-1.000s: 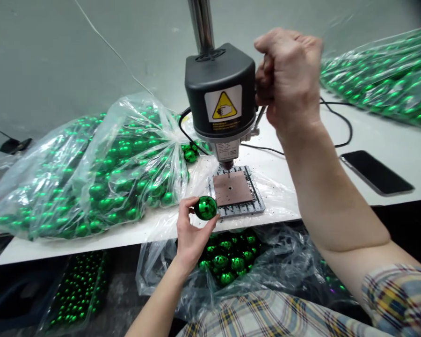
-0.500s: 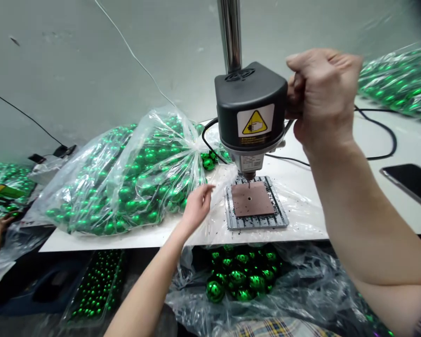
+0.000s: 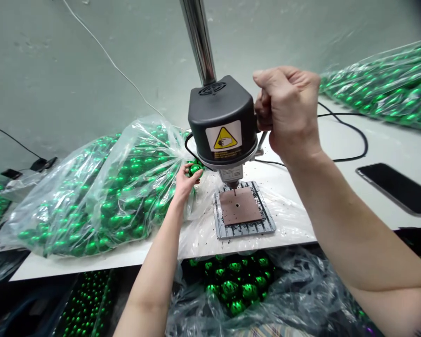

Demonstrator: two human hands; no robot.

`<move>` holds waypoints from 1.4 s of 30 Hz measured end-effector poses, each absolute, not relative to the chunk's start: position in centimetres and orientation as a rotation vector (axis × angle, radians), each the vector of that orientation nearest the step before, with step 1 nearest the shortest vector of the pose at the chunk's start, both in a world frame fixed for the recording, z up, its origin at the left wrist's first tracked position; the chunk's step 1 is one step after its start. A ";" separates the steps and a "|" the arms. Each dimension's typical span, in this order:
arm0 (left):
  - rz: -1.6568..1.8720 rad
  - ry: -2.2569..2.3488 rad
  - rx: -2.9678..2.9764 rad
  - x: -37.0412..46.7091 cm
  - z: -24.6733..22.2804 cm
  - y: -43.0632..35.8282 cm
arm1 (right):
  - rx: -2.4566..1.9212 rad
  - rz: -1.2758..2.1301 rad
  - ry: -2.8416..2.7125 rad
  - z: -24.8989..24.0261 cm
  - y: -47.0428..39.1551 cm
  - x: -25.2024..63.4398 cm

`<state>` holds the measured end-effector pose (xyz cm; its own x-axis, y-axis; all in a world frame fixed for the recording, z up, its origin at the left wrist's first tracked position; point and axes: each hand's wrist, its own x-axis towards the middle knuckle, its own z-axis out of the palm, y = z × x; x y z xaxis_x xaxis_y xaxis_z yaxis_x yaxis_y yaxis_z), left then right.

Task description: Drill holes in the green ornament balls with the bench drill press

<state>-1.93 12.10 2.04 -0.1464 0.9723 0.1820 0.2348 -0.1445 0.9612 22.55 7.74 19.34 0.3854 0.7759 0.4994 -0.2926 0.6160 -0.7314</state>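
Note:
My left hand (image 3: 186,180) has its thumb and fingers around a shiny green ball (image 3: 195,169), beside the gathered neck of a clear plastic bag (image 3: 105,187) filled with similar balls. Closed in a fist, my right hand (image 3: 291,107) grips the lever at the right side of a black drill press (image 3: 221,121); the hand hides most of that lever. Below the press head, the thin drill bit (image 3: 235,192) points down at a brown square board (image 3: 243,213) with a small hole. This board lies on a grey slotted base plate (image 3: 219,229) scattered with dark shavings.
A phone (image 3: 398,187) lies on the white table (image 3: 340,187) to the right, near a black cable (image 3: 366,145). Another bag of green balls (image 3: 389,89) stands behind. Below the table edge are loose green balls (image 3: 231,285) in clear plastic and a long container of balls (image 3: 86,304).
My left hand has moved up and away to the green ball by the bag's neck and closed around it. My right hand stays on the lever. The view has shifted right.

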 end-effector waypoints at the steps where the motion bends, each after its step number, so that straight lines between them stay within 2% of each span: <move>1: 1.319 1.327 1.263 -2.3 2.3 10.7 | -0.598 0.720 -0.940 19.3 7.8 22.5; 7: 1.104 1.004 0.775 -2.1 3.1 2.8 | -0.630 0.679 -0.949 19.3 8.0 22.6; 16: 1.201 1.007 0.542 2.9 0.3 -0.2 | -0.658 0.667 -1.001 18.9 8.8 23.0; 23: 1.179 0.992 0.714 3.8 -1.0 0.1 | -0.659 0.580 -1.148 18.0 10.4 23.8; 29: 1.350 1.227 1.091 5.3 -2.2 0.5 | -0.695 0.597 -1.099 18.6 9.4 23.4; 42: 1.319 1.455 1.623 7.3 -3.8 1.0 | -0.696 0.584 -1.112 18.7 9.6 23.3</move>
